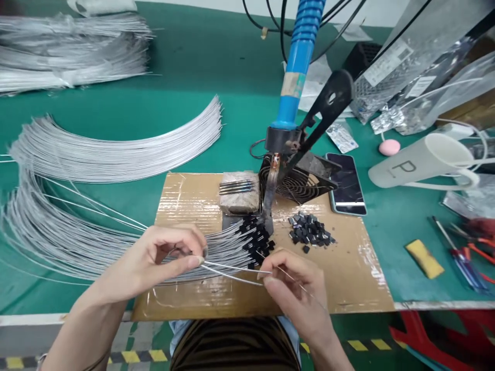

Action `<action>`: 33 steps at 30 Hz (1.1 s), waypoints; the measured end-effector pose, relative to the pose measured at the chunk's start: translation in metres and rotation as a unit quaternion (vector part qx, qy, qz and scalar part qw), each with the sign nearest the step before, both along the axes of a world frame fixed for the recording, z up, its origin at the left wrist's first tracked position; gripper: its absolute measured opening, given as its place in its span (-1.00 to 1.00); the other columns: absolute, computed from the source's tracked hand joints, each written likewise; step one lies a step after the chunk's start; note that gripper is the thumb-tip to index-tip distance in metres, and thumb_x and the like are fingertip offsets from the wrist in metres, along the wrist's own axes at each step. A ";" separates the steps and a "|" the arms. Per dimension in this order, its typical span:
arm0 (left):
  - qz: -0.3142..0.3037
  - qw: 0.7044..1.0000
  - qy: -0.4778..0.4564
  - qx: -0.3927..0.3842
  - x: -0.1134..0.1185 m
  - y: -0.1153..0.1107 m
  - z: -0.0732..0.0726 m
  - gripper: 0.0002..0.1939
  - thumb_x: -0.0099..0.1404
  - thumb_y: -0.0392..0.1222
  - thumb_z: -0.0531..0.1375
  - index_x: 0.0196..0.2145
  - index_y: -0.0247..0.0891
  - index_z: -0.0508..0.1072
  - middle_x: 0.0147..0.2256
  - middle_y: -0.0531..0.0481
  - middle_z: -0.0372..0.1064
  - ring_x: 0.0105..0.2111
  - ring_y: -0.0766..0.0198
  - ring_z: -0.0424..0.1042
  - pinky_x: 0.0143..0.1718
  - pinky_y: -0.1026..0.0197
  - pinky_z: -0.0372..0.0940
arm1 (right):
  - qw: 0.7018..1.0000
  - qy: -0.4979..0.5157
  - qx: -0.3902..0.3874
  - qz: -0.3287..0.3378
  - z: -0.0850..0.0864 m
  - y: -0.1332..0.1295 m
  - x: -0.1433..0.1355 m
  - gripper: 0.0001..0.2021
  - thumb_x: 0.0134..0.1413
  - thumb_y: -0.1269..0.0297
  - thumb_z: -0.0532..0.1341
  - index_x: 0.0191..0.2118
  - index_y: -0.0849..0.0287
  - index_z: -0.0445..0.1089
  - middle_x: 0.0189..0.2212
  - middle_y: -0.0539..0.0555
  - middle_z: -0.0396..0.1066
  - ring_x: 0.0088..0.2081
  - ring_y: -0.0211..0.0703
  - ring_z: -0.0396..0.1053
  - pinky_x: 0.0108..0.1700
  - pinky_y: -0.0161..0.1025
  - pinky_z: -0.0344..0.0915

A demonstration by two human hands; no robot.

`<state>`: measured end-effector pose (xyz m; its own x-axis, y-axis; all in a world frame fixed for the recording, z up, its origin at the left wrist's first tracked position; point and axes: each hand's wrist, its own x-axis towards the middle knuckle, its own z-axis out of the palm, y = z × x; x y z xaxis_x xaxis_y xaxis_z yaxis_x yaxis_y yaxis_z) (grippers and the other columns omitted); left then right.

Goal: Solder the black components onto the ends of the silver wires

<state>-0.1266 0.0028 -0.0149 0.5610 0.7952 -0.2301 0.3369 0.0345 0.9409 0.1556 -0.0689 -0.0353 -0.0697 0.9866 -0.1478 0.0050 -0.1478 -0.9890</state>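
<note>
My left hand (174, 257) is closed, pinching two thin white wires (237, 267) between thumb and forefinger. They run rightward to my right hand (299, 286), whose thumb and forefinger are pinched near their ends. A thin silvery strand, looking like solder wire (296, 281), crosses my right fingers and palm. Just behind my hands lies a fan of white wires (228, 242) with small black pieces (255, 239) at their right ends. Above these, a blue-handled soldering iron (297, 67) points downward, clamped in a black holder (328, 103).
Cardboard (348, 278) covers the table's front. Loose black chips (309, 230) lie near a fan (297, 180) and phone (348, 183). Metal rods rest on a wrapped block (240, 201). A white mug (417, 162), yellow sponge (424, 258) and tools stand right; wire bundles (127, 157) lie left.
</note>
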 end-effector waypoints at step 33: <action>0.029 0.995 0.075 -0.062 0.097 -0.030 0.009 -0.76 0.56 -0.07 0.09 -0.27 -0.14 0.44 -0.43 0.11 0.36 -0.45 0.30 0.26 -0.45 0.23 0.11 | 0.979 -0.113 0.168 -0.015 -0.018 0.004 0.008 -0.84 0.31 0.47 0.30 -0.33 0.13 0.48 -0.48 -0.04 0.38 -0.47 -0.25 0.32 -0.44 -0.29 0.23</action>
